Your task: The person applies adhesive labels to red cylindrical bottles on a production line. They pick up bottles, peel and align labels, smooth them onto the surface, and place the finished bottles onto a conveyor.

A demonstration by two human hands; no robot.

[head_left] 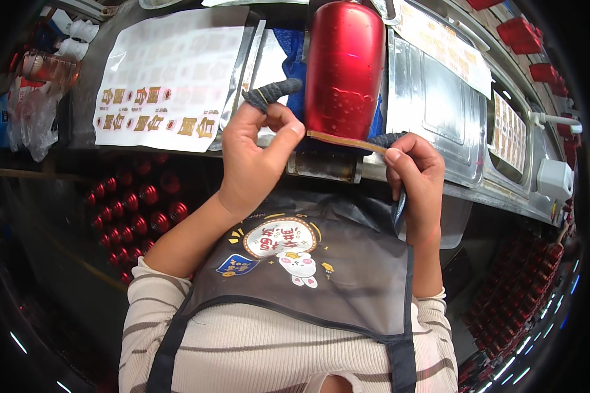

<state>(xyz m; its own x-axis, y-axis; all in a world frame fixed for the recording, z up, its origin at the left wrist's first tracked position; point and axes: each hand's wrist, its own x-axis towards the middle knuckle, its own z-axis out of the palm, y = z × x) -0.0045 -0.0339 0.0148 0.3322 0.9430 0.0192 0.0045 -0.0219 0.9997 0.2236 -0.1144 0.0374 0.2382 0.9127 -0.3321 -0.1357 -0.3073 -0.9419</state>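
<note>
A glossy red bottle-shaped vessel [345, 65], beaded with water drops, lies in front of me with one end toward my body. Across that near end runs a narrow gold-brown strip [346, 140], held between my two hands. My left hand [257, 154] is closed in a pinch at the strip's left end; its raised index finger wears a dark wrapping. At the right end, my right hand [418, 173] pinches the strip between thumb and fingers, with another dark wrapping on its index finger. Blue cloth [294, 49] shows beside and beneath the vessel.
A white decal sheet [170, 78] with gold designs lies on the left; more sheets [442, 46] are at the right. A metal tray [436, 108] adjoins the vessel. White plastic device [555, 179] stands far right. Several red vessels [137, 206] sit below the bench.
</note>
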